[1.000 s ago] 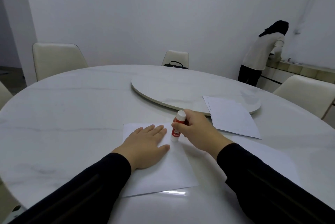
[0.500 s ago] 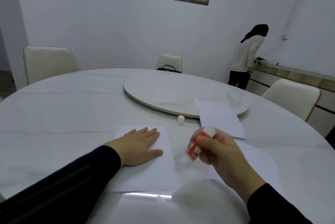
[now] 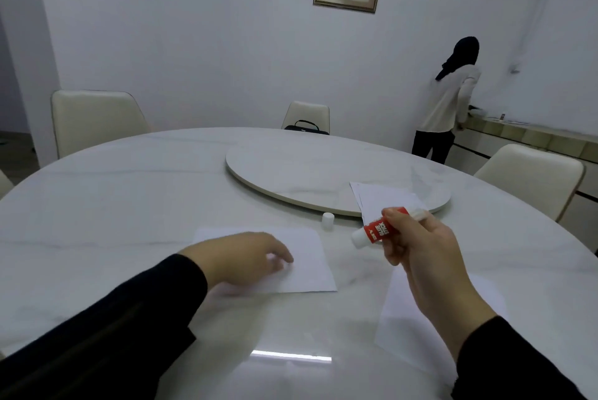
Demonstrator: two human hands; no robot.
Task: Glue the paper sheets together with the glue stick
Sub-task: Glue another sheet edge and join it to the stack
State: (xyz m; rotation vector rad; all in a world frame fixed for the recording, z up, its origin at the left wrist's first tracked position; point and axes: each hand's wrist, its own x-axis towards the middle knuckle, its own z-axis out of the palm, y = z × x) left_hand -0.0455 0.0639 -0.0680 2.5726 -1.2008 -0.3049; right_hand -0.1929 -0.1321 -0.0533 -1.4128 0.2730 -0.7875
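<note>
Red-and-white plastic glue stick point(image 3: 378, 231) gripped in the right hand point(image 3: 420, 247), raised above the glossy round marble table point(image 3: 129, 205).
The left hand point(image 3: 239, 257), fingers loosely curled, rests on a flat white paper sheet point(image 3: 307, 257); its small white cap point(image 3: 327, 220) stands beyond the sheet's far edge, beside the marble turntable point(image 3: 307, 173).

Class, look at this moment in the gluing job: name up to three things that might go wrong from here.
1. The right hand holds the uncapped glue stick in the air, so it may smear where it isn't wanted.
2. The loose cap stands alone on the table and might roll away.
3. The left hand rests only lightly on the sheet, which might slide.
</note>
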